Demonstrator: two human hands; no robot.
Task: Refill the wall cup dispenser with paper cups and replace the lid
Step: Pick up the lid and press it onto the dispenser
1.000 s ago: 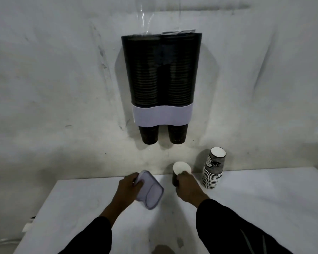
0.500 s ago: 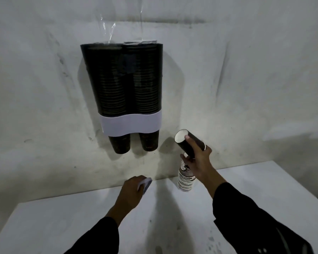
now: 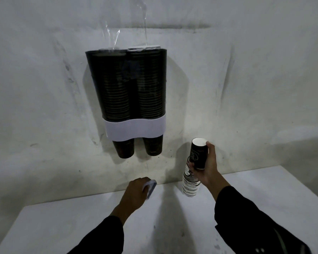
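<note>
The wall cup dispenser (image 3: 130, 88) hangs on the wall, two dark tubes full of stacked cups joined by a white band (image 3: 135, 131). A cup bottom pokes out under each tube. My right hand (image 3: 206, 166) grips a black paper cup (image 3: 199, 154), upside down with its white bottom up, held just above the stack of paper cups (image 3: 189, 184) standing on the table by the wall. My left hand (image 3: 138, 192) holds the clear plastic lid (image 3: 151, 187) low over the table's far edge, below the dispenser.
A white table (image 3: 173, 222) runs along the grey wall (image 3: 246, 79). A loose strip of clear plastic film (image 3: 116, 30) rises from the top of the dispenser's left tube.
My right hand lifted the single cup off the table and brought it over the stack to the right. My left hand carried the lid up toward the wall.
</note>
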